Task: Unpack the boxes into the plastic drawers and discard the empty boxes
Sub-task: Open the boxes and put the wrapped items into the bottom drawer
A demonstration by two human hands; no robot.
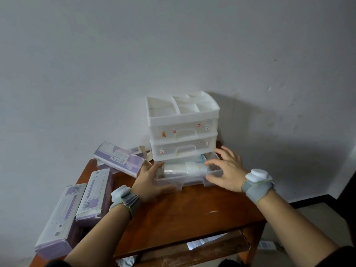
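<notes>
A white plastic drawer unit (183, 120) stands at the back of a brown wooden table (188, 214). Its bottom drawer (194, 183) is pulled out and holds rolled clear plastic bags (185, 169). My left hand (152, 183) grips the drawer's front left corner. My right hand (225, 170) hovers with fingers spread over the drawer's right end, touching or just above its rim. Several purple-and-white boxes lie to the left: one (119, 158) beside the unit, one (96, 193) near my left wrist and one (59, 220) at the table's front left.
A grey wall rises just behind the unit. The two upper drawers are closed. An opened box flap (140, 150) sticks up behind the nearest box. White items lie on the floor and lower shelf (204, 243) under the table.
</notes>
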